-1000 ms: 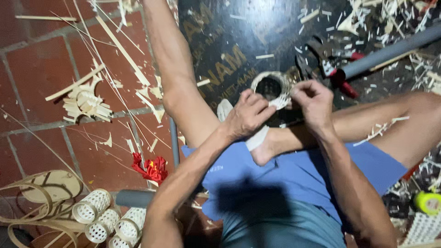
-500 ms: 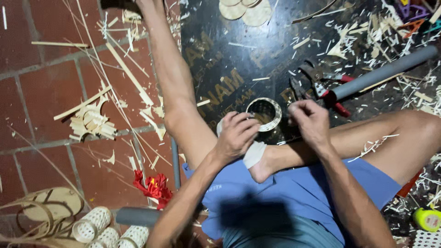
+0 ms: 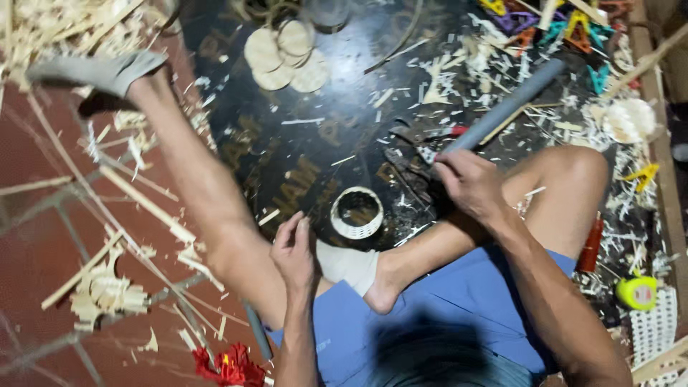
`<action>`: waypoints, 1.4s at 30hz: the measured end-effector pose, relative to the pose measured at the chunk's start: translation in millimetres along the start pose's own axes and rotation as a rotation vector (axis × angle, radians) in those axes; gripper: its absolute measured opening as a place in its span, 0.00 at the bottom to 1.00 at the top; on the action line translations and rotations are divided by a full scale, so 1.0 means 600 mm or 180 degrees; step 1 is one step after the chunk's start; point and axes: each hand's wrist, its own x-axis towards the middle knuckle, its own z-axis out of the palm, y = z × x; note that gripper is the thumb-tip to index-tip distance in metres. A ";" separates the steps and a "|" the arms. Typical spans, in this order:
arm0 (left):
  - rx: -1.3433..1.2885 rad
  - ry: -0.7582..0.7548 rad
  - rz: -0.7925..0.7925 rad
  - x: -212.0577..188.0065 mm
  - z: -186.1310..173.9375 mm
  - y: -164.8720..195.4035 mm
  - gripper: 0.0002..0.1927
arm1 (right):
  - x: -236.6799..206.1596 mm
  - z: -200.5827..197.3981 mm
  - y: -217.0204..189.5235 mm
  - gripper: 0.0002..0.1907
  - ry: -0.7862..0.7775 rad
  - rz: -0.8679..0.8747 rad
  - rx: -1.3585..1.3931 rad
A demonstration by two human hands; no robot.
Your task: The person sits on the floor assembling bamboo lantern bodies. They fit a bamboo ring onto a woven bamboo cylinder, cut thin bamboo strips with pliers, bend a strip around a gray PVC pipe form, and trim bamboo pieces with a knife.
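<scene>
A small white woven ring (image 3: 356, 213) lies on the dark mat (image 3: 322, 136) in front of my crossed legs. My left hand (image 3: 294, 251) rests just left of it above my sock-covered foot (image 3: 349, 265), fingers straight and close together, holding nothing. My right hand (image 3: 469, 183) is up and to the right of the ring. Its fingers are curled over dark pliers with red handles (image 3: 423, 147), at the near end of a grey pipe (image 3: 505, 107).
Round woven discs (image 3: 283, 54) lie at the mat's far side and coloured clips (image 3: 559, 21) at the top right. Bamboo strips and shavings (image 3: 107, 290) litter the red tiles on the left. A yellow tape measure (image 3: 636, 292) and white mesh (image 3: 656, 330) sit at the right.
Both hands have let go of the woven ring, which now lies on the mat. The left hand drew back towards me; the right hand moved right to the pliers.
</scene>
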 end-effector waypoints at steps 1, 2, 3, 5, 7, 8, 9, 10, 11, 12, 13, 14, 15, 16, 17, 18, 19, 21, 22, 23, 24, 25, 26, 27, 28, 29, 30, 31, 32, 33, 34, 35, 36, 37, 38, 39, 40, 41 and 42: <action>-0.0047 -0.0051 -0.0078 -0.001 -0.001 0.004 0.13 | -0.021 -0.028 0.009 0.05 0.0130 0.0161 -0.0024; 0.0194 -0.0218 -0.0028 -0.002 -0.003 0.009 0.14 | -0.039 -0.055 0.020 0.04 0.0260 0.0307 -0.0038; 0.0444 -0.0386 0.0027 -0.004 -0.004 0.015 0.14 | -0.062 -0.081 0.029 0.03 0.0508 0.0287 -0.0094; 0.0901 -0.0696 0.0075 -0.008 -0.004 0.024 0.15 | -0.120 -0.132 0.047 0.01 0.0956 0.0373 -0.0337; 0.1272 -0.0925 0.0077 -0.013 0.000 0.028 0.16 | -0.178 -0.171 0.075 0.02 0.1252 0.0651 -0.0563; 0.1344 -0.0905 0.0030 -0.015 0.002 0.026 0.16 | -0.208 -0.183 0.091 0.02 0.1352 0.0863 -0.0606; 0.1414 -0.0878 -0.0020 -0.017 0.003 0.024 0.15 | -0.238 -0.192 0.109 0.03 0.1448 0.1070 -0.0647; 0.1470 -0.0855 -0.0058 -0.018 0.004 0.019 0.14 | -0.266 -0.199 0.129 0.04 0.1523 0.1149 -0.0656; 0.1573 -0.0842 0.0168 -0.016 0.003 0.015 0.13 | -0.290 -0.202 0.151 0.04 0.1615 0.1221 -0.0674; 0.1678 -0.0841 0.0381 -0.013 0.000 0.010 0.12 | -0.317 -0.206 0.173 0.05 0.1695 0.1311 -0.0698; 0.1708 -0.0833 0.0399 -0.009 -0.004 0.006 0.13 | -0.349 -0.210 0.191 0.05 0.1760 0.1498 -0.0760; 0.1736 -0.0844 0.0421 -0.003 -0.009 0.002 0.13 | -0.380 -0.220 0.211 0.05 0.1834 0.1698 -0.0829; 0.1541 -0.0740 0.0068 0.004 -0.014 0.001 0.14 | -0.407 -0.232 0.234 0.06 0.1903 0.1882 -0.0890; 0.1363 -0.0628 -0.0296 0.012 -0.017 0.000 0.16 | -0.435 -0.252 0.257 0.07 0.2095 0.2074 -0.0836; 0.1269 -0.0588 -0.0457 0.024 -0.023 0.004 0.15 | -0.462 -0.278 0.283 0.07 0.2286 0.2256 -0.0769; 0.1160 -0.0536 -0.0616 0.038 -0.025 0.009 0.14 | -0.484 -0.309 0.311 0.08 0.2482 0.2408 -0.0702; 0.0902 -0.0488 -0.0599 0.051 -0.024 0.015 0.14 | -0.504 -0.345 0.339 0.08 0.2541 0.2419 -0.1051; 0.0601 -0.0435 -0.0585 0.078 -0.018 0.031 0.12 | -0.533 -0.406 0.390 0.07 0.2636 0.2641 -0.1166; 0.0521 -0.0438 -0.0570 0.094 -0.012 0.040 0.12 | -0.539 -0.433 0.415 0.07 0.2708 0.2816 -0.0942; 0.0444 -0.0441 -0.0556 0.106 -0.003 0.046 0.11 | -0.544 -0.453 0.434 0.07 0.2873 0.3052 -0.0691; 0.0536 -0.0419 -0.0541 0.115 0.005 0.052 0.11 | -0.551 -0.468 0.445 0.08 0.3023 0.3308 -0.0424; 0.0640 -0.0396 -0.0528 0.123 0.010 0.056 0.11 | -0.557 -0.481 0.449 0.10 0.3168 0.3571 -0.0149; 0.0731 -0.0373 -0.0507 0.130 0.016 0.059 0.12 | -0.560 -0.490 0.452 0.08 0.2872 0.3692 -0.0682; 0.0654 -0.0411 -0.0502 0.133 0.021 0.060 0.13 | -0.563 -0.496 0.455 0.08 0.2561 0.3783 -0.1203; 0.0563 -0.0436 -0.0497 0.135 0.024 0.059 0.14 | -0.569 -0.499 0.459 0.08 0.2234 0.3837 -0.1713; 0.0465 -0.0454 -0.0494 0.136 0.026 0.056 0.15 | -0.573 -0.501 0.460 0.08 0.2000 0.3981 -0.1534; 0.0468 -0.0428 -0.0581 0.137 0.026 0.052 0.16 | -0.576 -0.502 0.459 0.09 0.1764 0.4115 -0.1345; 0.0479 -0.0399 -0.0667 0.137 0.021 0.050 0.16 | -0.579 -0.503 0.459 0.10 0.1519 0.4245 -0.1147; 0.0498 -0.0376 -0.0756 0.137 0.016 0.047 0.17 | -0.583 -0.504 0.460 0.08 0.1633 0.4329 -0.0828; 0.0524 -0.0471 -0.0619 0.140 0.010 0.045 0.18 | -0.588 -0.506 0.460 0.07 0.1749 0.4419 -0.0511; 0.0550 -0.0560 -0.0487 0.142 -0.001 0.044 0.19 | -0.594 -0.507 0.462 0.06 0.1856 0.4499 -0.0192; 0.0567 -0.0645 -0.0353 0.146 -0.008 0.041 0.21 | -0.602 -0.509 0.464 0.06 0.1929 0.4590 -0.0168; 0.0789 -0.0584 -0.0490 0.150 -0.017 0.039 0.23 | -0.610 -0.511 0.465 0.06 0.2000 0.4672 -0.0143; 0.1006 -0.0507 -0.0624 0.154 -0.032 0.041 0.26 | -0.617 -0.511 0.467 0.07 0.2065 0.4741 -0.0113; 0.1206 -0.0436 -0.0755 0.159 -0.039 0.039 0.29 | -0.625 -0.512 0.468 0.07 0.2120 0.4566 -0.0219; 0.1082 -0.0419 -0.0670 0.162 -0.043 0.031 0.29 | -0.631 -0.512 0.469 0.07 0.2173 0.4388 -0.0326; 0.0969 -0.0400 -0.0588 0.162 -0.048 0.024 0.30 | -0.635 -0.514 0.470 0.07 0.2215 0.4219 -0.0428; 0.0866 -0.0377 -0.0503 0.164 -0.053 0.017 0.31 | -0.637 -0.515 0.470 0.07 0.2144 0.4249 -0.0384; 0.0860 -0.0400 -0.0329 0.165 -0.057 0.010 0.30 | -0.635 -0.516 0.471 0.07 0.2068 0.4275 -0.0333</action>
